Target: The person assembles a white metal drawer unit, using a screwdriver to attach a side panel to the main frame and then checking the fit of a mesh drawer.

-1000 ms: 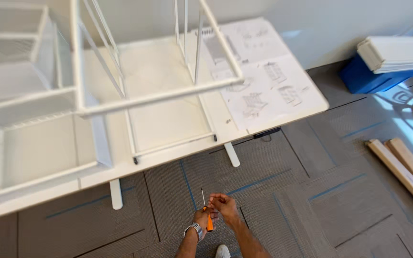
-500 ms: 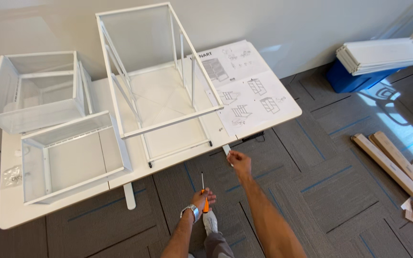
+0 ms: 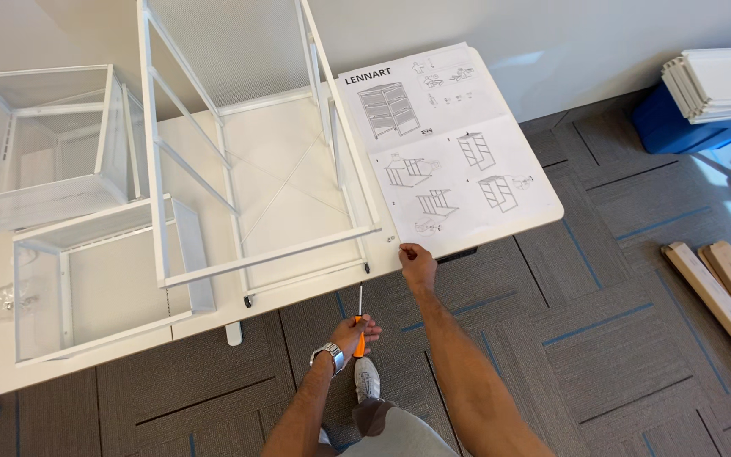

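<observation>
My left hand point(image 3: 354, 335) is closed around an orange-handled screwdriver point(image 3: 359, 317) whose shaft points up at the table's front edge. A wristwatch sits on that wrist. My right hand point(image 3: 417, 262) rests on the front edge of the white table point(image 3: 518, 227), fingers curled, next to a small screw point(image 3: 390, 239) and the lower corner of an open instruction sheet point(image 3: 446, 148). A tall white metal frame point(image 3: 239, 144) stands on the table just left of that hand.
Two white mesh drawers point(image 3: 48, 144) point(image 3: 99, 283) lie on the table's left part. Wooden boards point(image 3: 725, 300) lie on the grey carpet at right. A blue bin with stacked white panels point(image 3: 708, 97) stands at the far right by the wall.
My right hand left the screwdriver and reached up to the table's front edge by the sheet. The left hand kept the screwdriver. The view drew back, showing the whole table.
</observation>
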